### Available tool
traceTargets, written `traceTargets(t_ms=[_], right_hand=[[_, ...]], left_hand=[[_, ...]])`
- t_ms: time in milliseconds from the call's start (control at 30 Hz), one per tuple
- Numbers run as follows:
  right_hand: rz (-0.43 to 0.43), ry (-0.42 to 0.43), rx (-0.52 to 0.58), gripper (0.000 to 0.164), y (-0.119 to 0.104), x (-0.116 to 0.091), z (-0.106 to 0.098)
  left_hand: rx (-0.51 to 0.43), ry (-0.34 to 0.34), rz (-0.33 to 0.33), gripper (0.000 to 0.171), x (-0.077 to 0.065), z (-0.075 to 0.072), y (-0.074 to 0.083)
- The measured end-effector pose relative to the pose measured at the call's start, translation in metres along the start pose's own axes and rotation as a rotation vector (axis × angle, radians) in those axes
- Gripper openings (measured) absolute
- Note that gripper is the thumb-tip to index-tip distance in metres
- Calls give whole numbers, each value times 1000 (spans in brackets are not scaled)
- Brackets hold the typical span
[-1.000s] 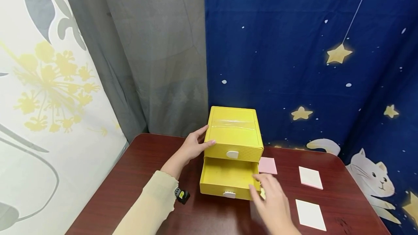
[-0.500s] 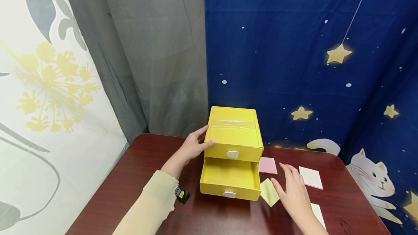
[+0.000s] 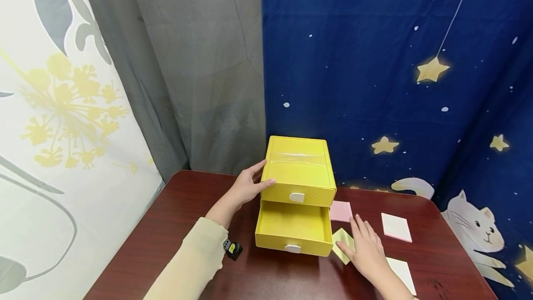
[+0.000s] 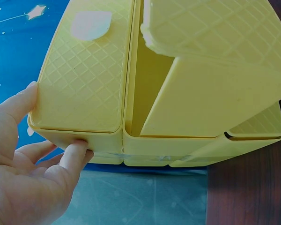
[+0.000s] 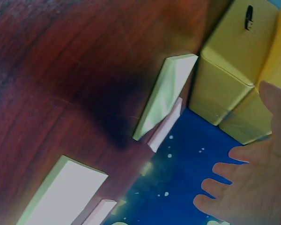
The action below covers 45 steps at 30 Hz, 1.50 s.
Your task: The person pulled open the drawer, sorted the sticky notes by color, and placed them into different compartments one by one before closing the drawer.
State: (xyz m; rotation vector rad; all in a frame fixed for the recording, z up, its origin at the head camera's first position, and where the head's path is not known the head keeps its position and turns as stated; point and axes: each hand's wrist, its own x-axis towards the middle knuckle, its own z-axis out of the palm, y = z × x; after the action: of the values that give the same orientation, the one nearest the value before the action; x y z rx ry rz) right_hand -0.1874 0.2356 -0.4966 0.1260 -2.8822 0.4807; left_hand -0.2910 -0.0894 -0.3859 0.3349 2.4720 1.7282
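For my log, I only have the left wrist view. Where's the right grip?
Observer: In the head view, the right grip is right of the yellow drawer box, beside a yellow pad. Its thumb overlaps the pad in the picture; I can't tell if they touch.
Operator: Any other pads out there?
Observer: Yes, three: a pink pad by the box's right side, and two white pads farther right.

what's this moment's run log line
left hand: holds yellow plastic drawer cabinet | middle yellow drawer: pulled out | right hand: near pale-yellow square paper pad
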Motion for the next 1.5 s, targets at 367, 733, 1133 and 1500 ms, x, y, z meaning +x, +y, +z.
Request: traceTargets(t_ms=[367,733,1133,1500], right_hand=[[12,-74,-49,96,5,2,17],[98,-167,-29,111,10,7,29],[162,-208,-57,108,12,12,30],[217,-249,-43,87,10,15,27]], left_hand=[[1,6,0,78,-2,0,2],[-4,0,4,79,-1,0,1],[-2,-3,2,79,-1,0,1],[3,-3,0,79,0,0,0]])
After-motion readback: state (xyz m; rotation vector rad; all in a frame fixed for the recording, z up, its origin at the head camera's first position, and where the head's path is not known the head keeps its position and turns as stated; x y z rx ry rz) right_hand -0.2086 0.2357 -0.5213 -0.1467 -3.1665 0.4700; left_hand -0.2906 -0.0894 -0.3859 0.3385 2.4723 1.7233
